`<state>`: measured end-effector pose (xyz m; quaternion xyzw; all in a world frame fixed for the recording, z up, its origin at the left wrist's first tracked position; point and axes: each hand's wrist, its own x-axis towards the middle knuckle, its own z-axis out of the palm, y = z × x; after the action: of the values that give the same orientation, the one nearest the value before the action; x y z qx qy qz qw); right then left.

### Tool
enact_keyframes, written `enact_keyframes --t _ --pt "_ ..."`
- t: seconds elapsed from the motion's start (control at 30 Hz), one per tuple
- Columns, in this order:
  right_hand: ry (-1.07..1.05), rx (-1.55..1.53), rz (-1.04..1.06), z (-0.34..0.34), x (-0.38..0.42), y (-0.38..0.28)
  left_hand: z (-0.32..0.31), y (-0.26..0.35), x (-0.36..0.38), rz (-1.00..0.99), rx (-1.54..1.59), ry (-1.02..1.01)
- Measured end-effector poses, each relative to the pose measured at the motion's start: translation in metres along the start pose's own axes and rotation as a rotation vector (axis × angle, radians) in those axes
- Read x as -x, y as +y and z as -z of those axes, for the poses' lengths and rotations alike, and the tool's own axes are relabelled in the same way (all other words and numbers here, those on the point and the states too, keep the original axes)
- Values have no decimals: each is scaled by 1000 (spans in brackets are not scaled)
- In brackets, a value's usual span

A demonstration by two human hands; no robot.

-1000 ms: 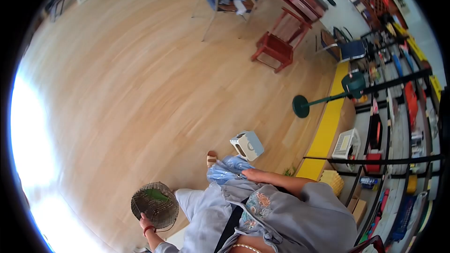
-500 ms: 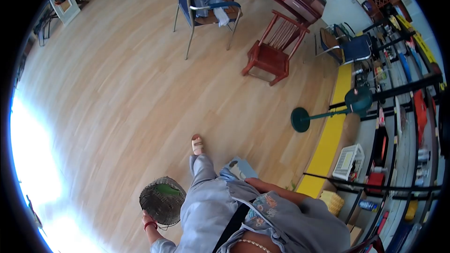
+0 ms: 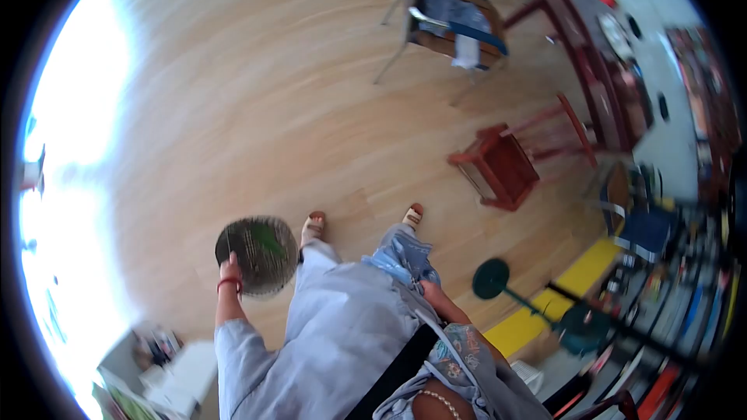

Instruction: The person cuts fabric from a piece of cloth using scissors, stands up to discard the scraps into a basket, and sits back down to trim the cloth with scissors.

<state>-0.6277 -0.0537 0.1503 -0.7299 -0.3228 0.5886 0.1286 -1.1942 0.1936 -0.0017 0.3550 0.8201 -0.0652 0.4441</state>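
My left hand [image 3: 231, 268] grips the near-left rim of a round, dark woven basket [image 3: 261, 272], its thumb over the edge. Something green [image 3: 270, 239] lies inside, too blurred to name. The basket is held out beside my left leg, with its opening facing up. At my right thigh, my right hand [image 3: 429, 289] is closed on a bunched light blue cloth [image 3: 405, 258] that hangs in front of my leg. Part of this hand's fingers is hidden by the cloth and my clothing.
A red wooden chair [image 3: 507, 167] stands ahead right, near a dark red desk [image 3: 572, 39]. Farther up is a metal-framed armchair [image 3: 459, 19] with cloth on it. A green fan [image 3: 492, 278] and crowded shelves [image 3: 685, 303] line the right. A white table [image 3: 183, 377] stands lower left.
My view has swung to the left, so chairs and desk sit farther right. The basket has come up and turned more face-on. Both feet now show, and the light blue cloth is more visible.
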Motion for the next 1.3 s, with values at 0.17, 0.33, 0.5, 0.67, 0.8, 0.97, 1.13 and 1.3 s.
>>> enact_keyframes --t 0.17,0.33,0.5,0.67,0.8,0.97,1.13,1.3 --pt "-148 369 72 148 -27 4 -105 27 107 -450 -547 239" --pt "-328 541 81 238 -69 11 -211 38 182 177 385 201" --pt "-331 772 219 297 -124 -26 -315 67 242 296 505 287" --pt "-403 1022 297 338 -153 -72 -409 92 291 435 672 203" --pt "-627 1156 420 361 -188 -108 -469 109 336 630 753 231" --pt "-771 1348 324 358 -214 -151 -562 119 390 868 886 374" --pt "-885 1511 326 388 -263 -134 -660 95 413 1018 936 541" --pt "-922 1648 363 368 -261 -127 -699 94 438 1035 979 602"
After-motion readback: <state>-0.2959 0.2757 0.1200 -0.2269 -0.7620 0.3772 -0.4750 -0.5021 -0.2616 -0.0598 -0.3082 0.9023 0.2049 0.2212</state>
